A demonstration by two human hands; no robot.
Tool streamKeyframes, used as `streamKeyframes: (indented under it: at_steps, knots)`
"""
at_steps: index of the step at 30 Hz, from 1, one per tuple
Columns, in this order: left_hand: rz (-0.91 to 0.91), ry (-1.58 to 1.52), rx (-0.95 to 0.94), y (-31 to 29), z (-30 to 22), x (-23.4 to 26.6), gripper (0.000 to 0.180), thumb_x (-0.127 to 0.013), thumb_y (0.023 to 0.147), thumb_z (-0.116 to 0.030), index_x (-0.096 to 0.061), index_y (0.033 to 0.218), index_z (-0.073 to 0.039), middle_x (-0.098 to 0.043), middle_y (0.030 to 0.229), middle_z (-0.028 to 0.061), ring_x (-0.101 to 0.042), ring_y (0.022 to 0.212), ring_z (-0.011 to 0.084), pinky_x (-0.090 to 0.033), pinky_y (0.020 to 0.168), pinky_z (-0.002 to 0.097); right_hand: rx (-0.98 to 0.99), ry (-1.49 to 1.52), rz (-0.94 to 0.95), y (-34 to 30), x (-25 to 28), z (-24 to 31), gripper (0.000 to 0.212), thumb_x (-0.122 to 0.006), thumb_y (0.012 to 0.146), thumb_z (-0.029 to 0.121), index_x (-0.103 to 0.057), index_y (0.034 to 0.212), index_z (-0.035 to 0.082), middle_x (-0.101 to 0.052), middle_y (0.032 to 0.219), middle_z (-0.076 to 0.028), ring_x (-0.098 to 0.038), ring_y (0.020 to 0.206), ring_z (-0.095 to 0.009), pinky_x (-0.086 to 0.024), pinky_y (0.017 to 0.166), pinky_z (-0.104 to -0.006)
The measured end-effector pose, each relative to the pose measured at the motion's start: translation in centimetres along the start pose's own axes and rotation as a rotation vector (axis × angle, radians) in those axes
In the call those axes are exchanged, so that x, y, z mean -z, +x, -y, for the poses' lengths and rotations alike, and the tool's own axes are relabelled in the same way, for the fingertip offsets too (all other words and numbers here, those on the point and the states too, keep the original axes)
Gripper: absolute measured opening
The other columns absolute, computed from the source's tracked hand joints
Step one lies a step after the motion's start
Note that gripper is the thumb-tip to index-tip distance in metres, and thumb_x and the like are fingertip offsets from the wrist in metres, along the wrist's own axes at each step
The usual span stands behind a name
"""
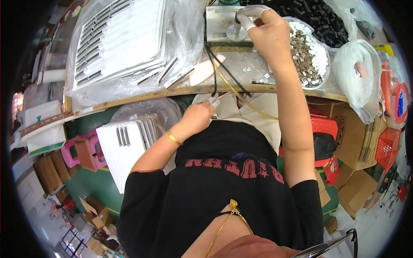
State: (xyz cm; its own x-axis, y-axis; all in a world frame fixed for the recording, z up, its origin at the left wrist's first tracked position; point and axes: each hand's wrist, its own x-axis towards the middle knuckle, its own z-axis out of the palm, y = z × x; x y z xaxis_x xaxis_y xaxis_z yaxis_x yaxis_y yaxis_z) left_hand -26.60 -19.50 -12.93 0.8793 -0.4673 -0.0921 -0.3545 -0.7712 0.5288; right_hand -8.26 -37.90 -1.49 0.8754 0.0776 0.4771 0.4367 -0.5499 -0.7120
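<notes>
My right hand (271, 36) reaches over the workbench, white finger covers on its fingertips. Its thumb and fingers pinch a small black tube (237, 18) above an upright metal post on a round base (235, 34). The post stands on a light metal plate (215, 30). At the bench's front edge, my left hand (198, 116) is closed, also with covered fingertips. Something thin shows by its fingers, too small to name. Beside my right wrist lies a round tray (327, 64) of small silver and white discs. Behind it are many loose black tubes (318, 19).
White sheets with black-and-silver rods (129, 38) lie on plastic at the left. Black cables and a yellow hose (241, 96) hang over the bench edge. A clear plastic bag (357, 81) hangs at the right. Cardboard boxes (355, 137) and a red stool (322, 129) stand below.
</notes>
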Motion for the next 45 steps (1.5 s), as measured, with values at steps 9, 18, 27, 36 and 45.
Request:
streamKeyframes:
  at_steps: [9,18,27,36,45]
  knots:
    - [-0.131,0.034,0.041,3.0,0.7,-4.5,0.005,-0.060,0.067,-0.003,-0.058,0.070,0.000,-0.058,0.074,0.0176,-0.061,0.071,0.0346,-0.050,0.064,0.0443,0.067,0.088,-0.031,0.6,0.3,0.2,0.007,-0.071,0.073,0.005,-0.066,0.078,0.003,-0.065,0.076,-0.009,-0.061,0.060,-0.020,-0.048,0.056,-0.0296]
    - [0.042,0.065,0.209,5.5,-0.7,-7.3,0.017,-0.062,0.064,-0.016,-0.067,0.075,-0.004,-0.064,0.074,0.0175,-0.064,0.068,0.0320,-0.052,0.062,0.0420,-0.171,0.249,0.032,-0.4,-0.8,-2.2,0.021,-0.072,0.078,0.008,-0.068,0.097,0.002,-0.064,0.074,-0.001,-0.053,0.062,-0.004,-0.043,0.056,-0.0207]
    - [0.129,0.021,0.253,6.7,-2.3,-6.6,0.025,-0.060,0.069,-0.015,-0.069,0.091,-0.008,-0.066,0.084,0.0175,-0.065,0.080,0.0317,-0.052,0.070,0.0413,-0.102,0.208,0.028,-2.0,0.2,-1.5,0.039,-0.073,0.075,0.003,-0.062,0.112,-0.001,-0.064,0.095,-0.005,-0.046,0.060,-0.005,-0.042,0.057,-0.0200]
    - [0.139,0.005,0.357,3.5,-0.9,-3.3,0.025,-0.060,0.067,-0.013,-0.066,0.090,-0.004,-0.066,0.088,0.0190,-0.063,0.083,0.0350,-0.050,0.076,0.0440,-0.050,0.183,-0.052,-1.7,0.1,-1.1,0.028,-0.071,0.078,0.005,-0.067,0.105,0.001,-0.061,0.087,-0.004,-0.044,0.061,-0.009,-0.040,0.056,-0.0226]
    - [0.082,-0.445,0.531,-5.0,-0.6,6.2,0.026,-0.075,0.075,-0.026,-0.069,0.084,-0.002,-0.055,0.055,0.0027,-0.052,0.049,0.0123,-0.040,0.048,0.0276,-0.008,0.136,-0.108,-1.6,0.3,-0.9,0.030,-0.072,0.077,0.006,-0.068,0.106,0.001,-0.064,0.091,-0.006,-0.047,0.061,-0.009,-0.042,0.057,-0.0227]
